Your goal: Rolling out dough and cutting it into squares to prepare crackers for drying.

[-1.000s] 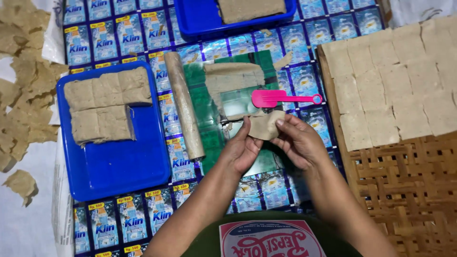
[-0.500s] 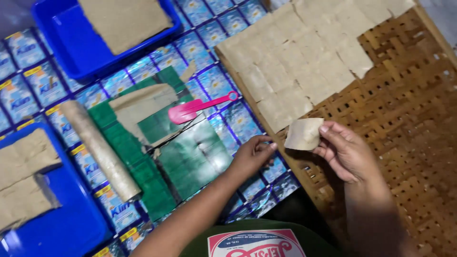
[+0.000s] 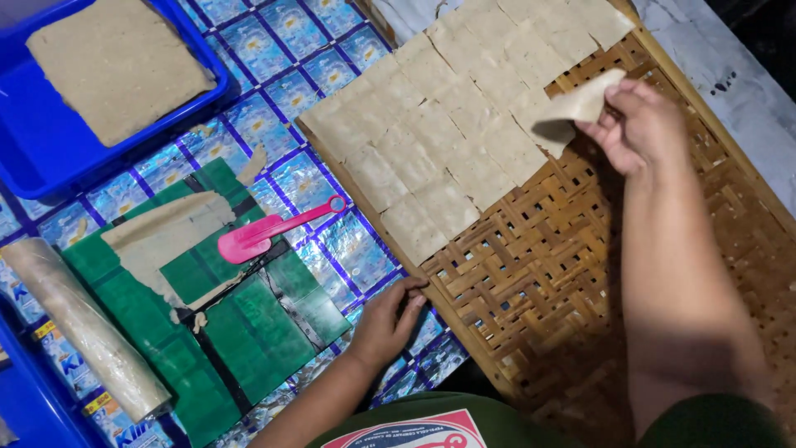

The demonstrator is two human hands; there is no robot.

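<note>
Two hands: right (image 3: 638,124) pinching dough sheet (image 3: 572,112), left (image 3: 388,319) flat.

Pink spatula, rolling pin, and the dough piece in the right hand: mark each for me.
pink spatula (image 3: 267,232), head view, on the handle near the blade.
rolling pin (image 3: 83,332), head view, mid-length of its dough-coated barrel.
dough piece (image 3: 576,106), head view, middle of the sheet.
</note>
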